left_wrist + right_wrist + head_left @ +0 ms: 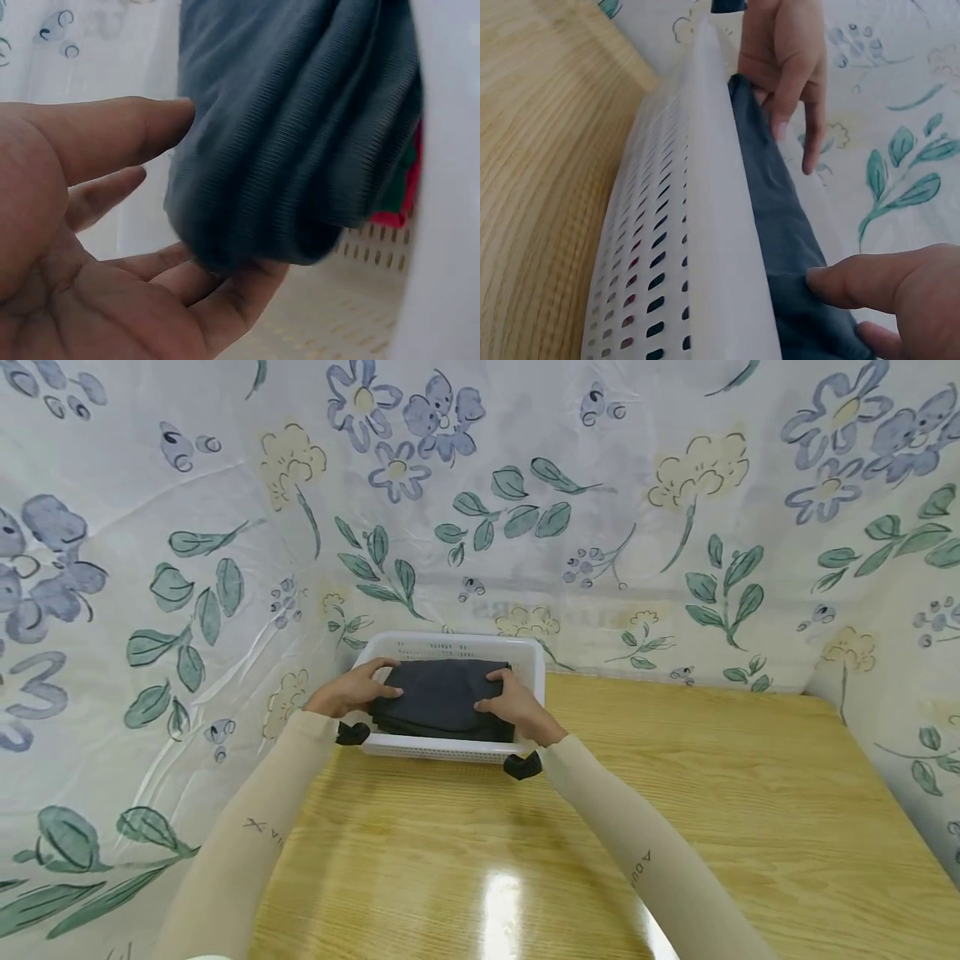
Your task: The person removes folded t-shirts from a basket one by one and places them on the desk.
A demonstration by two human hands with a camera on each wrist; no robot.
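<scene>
A folded dark blue-grey piece of clothing (pixel 446 693) lies in a white plastic basket (pixel 536 668). At its left end is my left hand (pixel 356 687), thumb extended and fingertips touching the cloth's lower edge in the left wrist view. My right hand (pixel 521 706) rests on the right end, with its thumb (pixel 855 279) laid straight on the cloth. In the left wrist view the garment (pixel 285 135) shows several ribbed layers at the fold. Red and green cloth (pixel 405 184) peeks out beneath it. Some of the right fingers are hidden.
The basket has slotted walls (pixel 656 225) and stands at the back left of a wooden table (pixel 675 777). Flower-patterned sheeting (pixel 600 527) hangs behind and at both sides, close to the basket's left and back. Black bands (pixel 522 766) are at the wrists.
</scene>
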